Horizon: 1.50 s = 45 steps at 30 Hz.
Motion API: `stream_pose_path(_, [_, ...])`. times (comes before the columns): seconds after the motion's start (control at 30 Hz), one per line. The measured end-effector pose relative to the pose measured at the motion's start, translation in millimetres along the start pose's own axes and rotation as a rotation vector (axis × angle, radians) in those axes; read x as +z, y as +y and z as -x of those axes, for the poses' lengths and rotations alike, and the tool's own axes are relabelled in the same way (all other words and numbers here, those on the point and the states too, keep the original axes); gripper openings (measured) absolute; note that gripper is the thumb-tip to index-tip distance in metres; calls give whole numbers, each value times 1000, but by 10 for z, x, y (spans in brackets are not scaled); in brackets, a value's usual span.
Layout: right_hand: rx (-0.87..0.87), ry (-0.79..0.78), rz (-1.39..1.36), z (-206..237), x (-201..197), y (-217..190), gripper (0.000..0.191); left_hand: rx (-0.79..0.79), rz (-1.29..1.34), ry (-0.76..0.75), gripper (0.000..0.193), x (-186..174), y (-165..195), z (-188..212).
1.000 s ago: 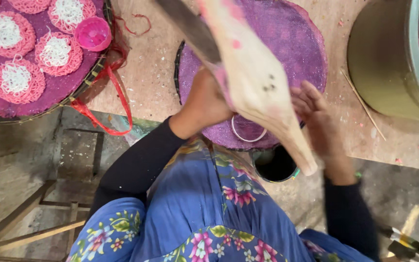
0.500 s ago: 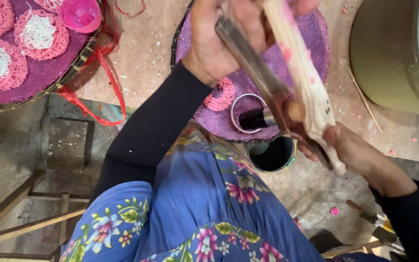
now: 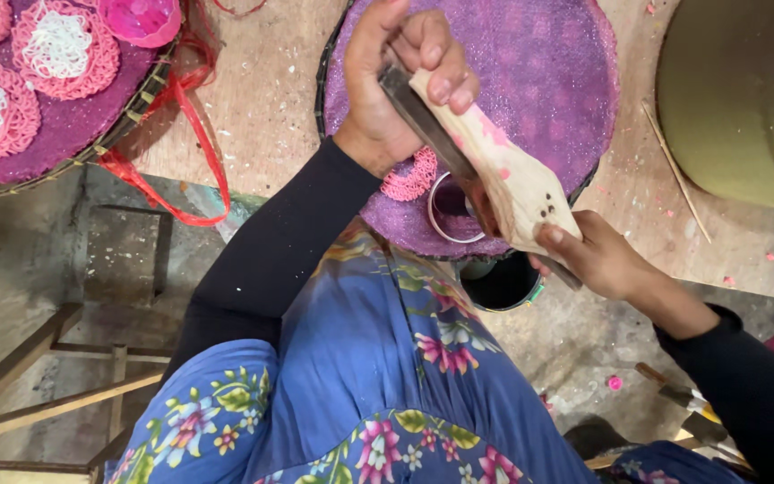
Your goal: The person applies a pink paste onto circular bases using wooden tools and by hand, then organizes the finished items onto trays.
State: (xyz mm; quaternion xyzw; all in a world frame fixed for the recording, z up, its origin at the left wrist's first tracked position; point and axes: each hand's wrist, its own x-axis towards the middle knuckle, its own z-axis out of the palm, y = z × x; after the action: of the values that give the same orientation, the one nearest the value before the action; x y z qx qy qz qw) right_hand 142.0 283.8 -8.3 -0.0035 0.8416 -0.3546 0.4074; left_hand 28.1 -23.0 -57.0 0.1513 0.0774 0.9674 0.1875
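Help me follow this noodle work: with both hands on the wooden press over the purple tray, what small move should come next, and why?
Probably squeeze the wooden press closed over the metal ring. The left hand grips its upper end, the right hand its lower end, and only a partial pink lacy piece lies on the purple tray beside the ring.

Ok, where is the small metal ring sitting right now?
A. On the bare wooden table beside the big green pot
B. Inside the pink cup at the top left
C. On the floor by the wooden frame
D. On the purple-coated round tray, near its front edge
D: the metal ring lies on the purple round tray at its near edge, just under the wooden press that both hands hold.
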Motion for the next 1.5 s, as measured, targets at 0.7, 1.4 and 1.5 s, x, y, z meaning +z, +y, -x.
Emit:
stream_pose_path(0.7, [220, 276, 364, 227, -73, -341, 60, 123, 63, 155, 44, -158, -298, -1])
stream_pose_path(1.4, [-121, 327, 36, 163, 82, 94, 65, -50, -233, 251, 68, 144, 38, 230])
stream_pose_path(1.5, [-132, 363, -76, 176, 113, 291, 69, -245, -1043, 72, 57, 30, -249, 184])
